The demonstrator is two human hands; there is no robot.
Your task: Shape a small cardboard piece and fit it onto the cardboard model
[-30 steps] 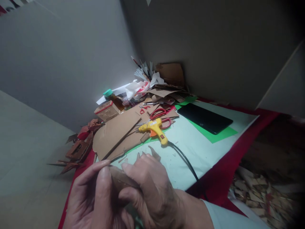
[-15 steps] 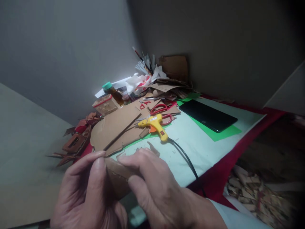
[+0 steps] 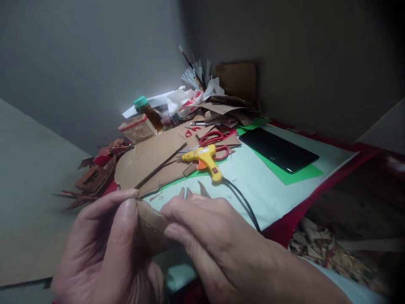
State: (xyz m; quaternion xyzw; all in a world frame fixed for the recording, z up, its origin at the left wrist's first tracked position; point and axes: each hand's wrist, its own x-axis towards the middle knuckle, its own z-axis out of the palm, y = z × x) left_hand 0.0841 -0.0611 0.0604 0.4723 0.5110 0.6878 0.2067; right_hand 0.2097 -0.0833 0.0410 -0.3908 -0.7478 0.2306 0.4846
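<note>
Since the earlier pictures both hands have come lower and closer to the camera, and the table's far clutter now sits higher in view; the grip on the cardboard piece (image 3: 152, 221) looks unchanged.

The cardboard piece is held in the air above the near edge of the table, between the two hands. Only a brown wedge of it shows; its visible upper edge runs from upper left to lower right, with its upper corner under the left thumb. How far it goes on below the fingers is hidden.

The left hand (image 3: 107, 249) pinches that upper corner between thumb and forefinger, the other fingers curled under. The right hand (image 3: 218, 245) has its fingers pressed together, the thumb and fingertips clamped on the piece's right end.

Just beyond the hands a few small cardboard scraps (image 3: 190, 192) lie on the pale sheet (image 3: 268, 194) that covers the table. That sheet has open room to the right of the hands, out to its edge, where a red cloth (image 3: 316, 198) drops away. A black cord (image 3: 243, 202) crosses this room, running back to the yellow glue gun (image 3: 205, 160), whose nozzle points left. Red scissors (image 3: 215, 141) lie touching behind it. Left of the gun a large cardboard sheet (image 3: 148, 162) carries a thin dark stick (image 3: 160, 166) laid diagonally. Further right a black tablet (image 3: 278, 150) rests on green paper (image 3: 297, 173).
</note>
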